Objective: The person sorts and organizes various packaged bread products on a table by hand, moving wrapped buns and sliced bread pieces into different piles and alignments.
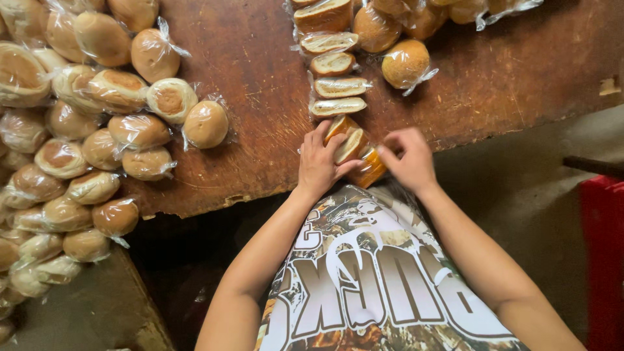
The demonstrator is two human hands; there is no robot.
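Left hand (318,162) gripping a sliced bread pack (351,146), right hand (408,162) pinching its plastic end, worn wooden table (260,97), wrapped buns (97,130) piled at left, more packs (335,84) beyond

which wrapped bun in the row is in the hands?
The nearest one, at the table edge: left hand and right hand grip it; the others lie untouched.

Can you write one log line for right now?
left hand: holding bagged bread slices | right hand: pinching bag end | place: wooden table edge

You get soft, even daylight on the worn brown wooden worktop (260,97); darker below its near edge, corners bowed, focus sharp.
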